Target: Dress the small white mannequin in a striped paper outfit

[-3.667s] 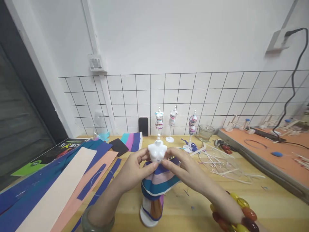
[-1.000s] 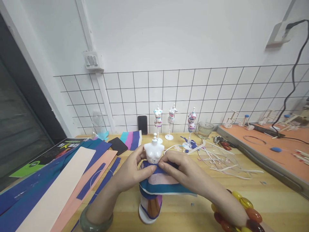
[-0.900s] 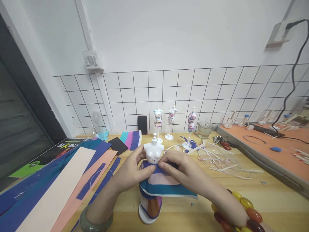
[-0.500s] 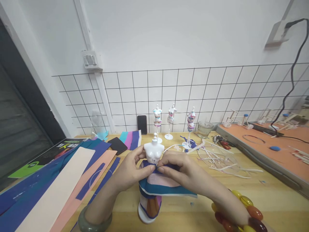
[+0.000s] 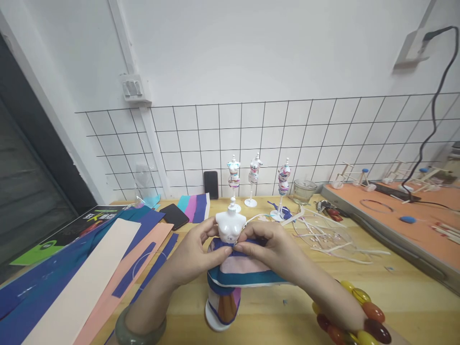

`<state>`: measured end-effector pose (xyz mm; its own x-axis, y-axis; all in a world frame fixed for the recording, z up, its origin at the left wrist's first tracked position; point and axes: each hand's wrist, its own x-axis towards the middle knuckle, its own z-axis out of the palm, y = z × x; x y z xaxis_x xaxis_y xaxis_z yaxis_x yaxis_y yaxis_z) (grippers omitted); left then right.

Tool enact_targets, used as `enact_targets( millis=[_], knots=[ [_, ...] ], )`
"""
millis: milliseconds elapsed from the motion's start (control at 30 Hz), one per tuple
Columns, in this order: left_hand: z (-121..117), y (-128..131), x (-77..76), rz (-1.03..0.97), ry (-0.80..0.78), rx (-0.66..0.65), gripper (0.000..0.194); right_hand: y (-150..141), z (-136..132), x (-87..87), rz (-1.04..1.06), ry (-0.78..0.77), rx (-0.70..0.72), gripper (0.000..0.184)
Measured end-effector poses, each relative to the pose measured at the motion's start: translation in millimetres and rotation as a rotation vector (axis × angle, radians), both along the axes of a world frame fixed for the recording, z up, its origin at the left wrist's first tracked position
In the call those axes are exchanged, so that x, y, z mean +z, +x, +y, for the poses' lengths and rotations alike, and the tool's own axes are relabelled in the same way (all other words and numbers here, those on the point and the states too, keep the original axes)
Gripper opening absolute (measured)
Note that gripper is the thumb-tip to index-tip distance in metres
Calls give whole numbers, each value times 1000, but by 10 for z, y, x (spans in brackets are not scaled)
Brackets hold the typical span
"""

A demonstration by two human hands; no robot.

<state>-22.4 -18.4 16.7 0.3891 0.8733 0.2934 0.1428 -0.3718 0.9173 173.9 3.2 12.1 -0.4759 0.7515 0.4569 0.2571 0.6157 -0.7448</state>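
A small white dress form [image 5: 230, 224] stands upright in front of me on a round white base. Striped fabric [image 5: 247, 270] in blue, pale pink and teal wraps its waist, with a loose end stretching right. Below it shows a skirt part [image 5: 228, 306] in brown, white and purple. My left hand [image 5: 203, 247] holds the form's left side, its thumb pressing the fabric's top edge at the waist. With thumb and forefinger, my right hand [image 5: 264, 247] pinches that same edge just beside the left thumb. Fingers behind the form are hidden.
Fabric strips [image 5: 86, 278] cover the left of the table. A dark phone [image 5: 174, 216] lies behind them; another phone [image 5: 211, 185] leans on the wall. Three smaller patterned dress forms [image 5: 283, 179], a glass bowl [image 5: 304, 190] and thin cut strips [image 5: 323, 235] sit farther back. An orange-topped surface [image 5: 388, 206] is at right.
My right hand has shifted slightly up and left, and the fabric's loose right end is more covered by it. Both hands keep their hold at the waist.
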Motion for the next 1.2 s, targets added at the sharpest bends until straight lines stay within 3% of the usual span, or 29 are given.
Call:
enact_targets(
  millis=[600, 800, 1000, 1200],
  knots=[
    [7, -4, -3, -13, 2, -34, 46, -32, 6, -9, 5, -58, -95, 12],
    [7, 26, 2, -48, 0, -55, 38, -40, 5, -14, 24, -65, -68, 8],
    [9, 91, -12, -81, -71, 68, 36, -39, 4, -10, 13, -30, -43, 8],
    [19, 47, -11, -97, -87, 19, 31, -20, 7, -14, -3, -10, 40, 9]
  ],
)
